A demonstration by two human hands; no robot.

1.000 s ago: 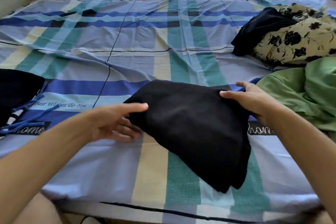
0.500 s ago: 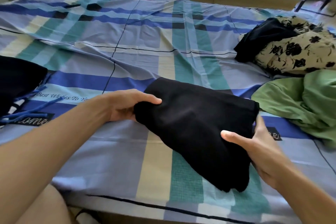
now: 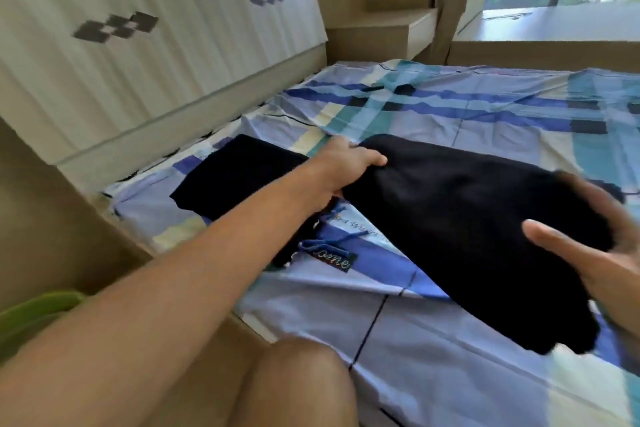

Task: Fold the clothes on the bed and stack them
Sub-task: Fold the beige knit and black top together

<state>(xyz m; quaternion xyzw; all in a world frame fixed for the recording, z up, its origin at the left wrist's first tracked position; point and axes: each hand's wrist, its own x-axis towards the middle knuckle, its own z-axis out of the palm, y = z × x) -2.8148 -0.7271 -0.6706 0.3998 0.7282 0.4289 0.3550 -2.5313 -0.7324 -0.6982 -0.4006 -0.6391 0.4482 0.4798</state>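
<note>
The folded black cloth [image 3: 467, 218] is held up over the bed [image 3: 485, 114], between the two hands. It looks soft and thick, a long flat shape, and its near end hangs down loose. The left grip [image 3: 349, 166] is clamped on the far edge, with the thumb on top. The right grip [image 3: 595, 253] is blurry, but it seems to be wrapped round the near side of the cloth.

The folding of this piece looks done, so the step now is most likely the stacking. Another dark folded piece [image 3: 239, 177] lies flat on the bed just to the left, partly behind the left arm. The next move likely needs the black cloth set down flat on top of it, edges lined up, so the folds do not slip open.

Thin blue strings [image 3: 332, 239] lie on the sheet under the arm. The sheet is smooth, with blue, green and pale squares. A white ribbed panel [image 3: 156, 62] stands behind the bed.
</note>
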